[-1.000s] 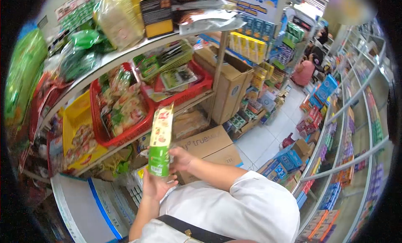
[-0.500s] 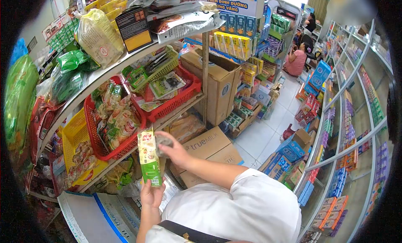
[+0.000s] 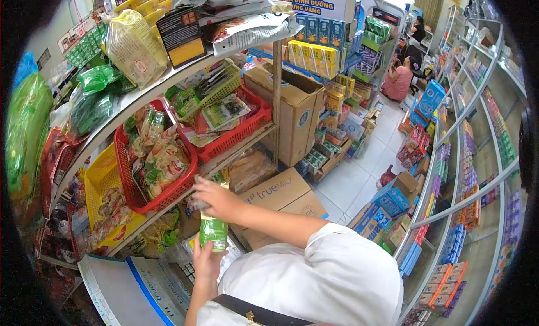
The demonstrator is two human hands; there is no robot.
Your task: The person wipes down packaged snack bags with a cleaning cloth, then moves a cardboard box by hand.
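A green and pale yellow packet point(image 3: 214, 234) stands upright in front of the lower shelf. My left hand point(image 3: 206, 261) is closed round its bottom end. Across its upper part reaches my right hand point(image 3: 218, 201), with a small greyish thing under its fingers that is too blurred to name. The right hand hides much of the packet's pale upper half. Just behind the hands, a red basket point(image 3: 189, 183) on the shelf holds several clear bags of food.
A yellow basket point(image 3: 124, 225) sits at the left, a second red basket point(image 3: 254, 122) further right. Cardboard boxes point(image 3: 279, 195) lie below the shelf. Glass-fronted shelves point(image 3: 482, 213) line the right side. A person in pink point(image 3: 398, 83) is far down the tiled aisle.
My right hand has moved left from beside the packet to across its upper part. The packet and my left hand have shifted slightly right.
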